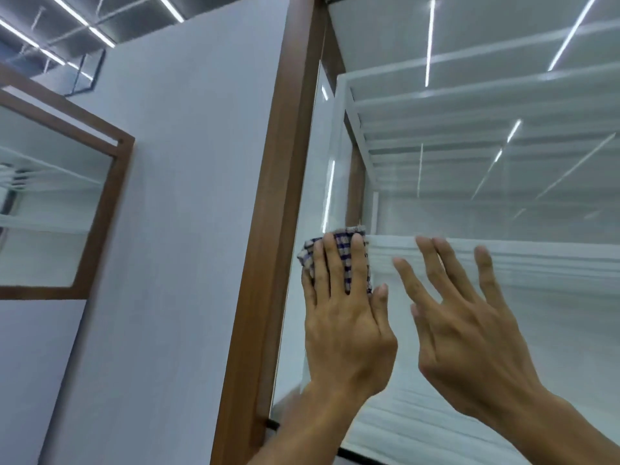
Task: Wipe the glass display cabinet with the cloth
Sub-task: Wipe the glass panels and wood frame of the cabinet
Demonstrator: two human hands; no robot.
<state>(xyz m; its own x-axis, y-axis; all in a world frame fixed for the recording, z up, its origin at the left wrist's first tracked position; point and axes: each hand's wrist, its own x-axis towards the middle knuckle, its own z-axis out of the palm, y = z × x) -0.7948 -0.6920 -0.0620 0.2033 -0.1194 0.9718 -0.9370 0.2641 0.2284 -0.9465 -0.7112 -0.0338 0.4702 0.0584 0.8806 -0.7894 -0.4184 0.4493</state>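
Left hand [339, 317] presses cloth [342, 256] on glass [469, 203] (right hand [469, 317] beside).

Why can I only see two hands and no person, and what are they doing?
The camera sits on the person's head and looks forward, so this one picture shows only their hands. The left hand presses a blue-and-white checked cloth flat against the clear glass pane of the display cabinet, right beside its brown wooden frame. That is how the glass gets wiped. The right hand is open with its fingers spread and holds nothing. I cannot tell whether it touches the glass. The bright stripes are ceiling lights mirrored in the glass. To the left is a plain white wall.
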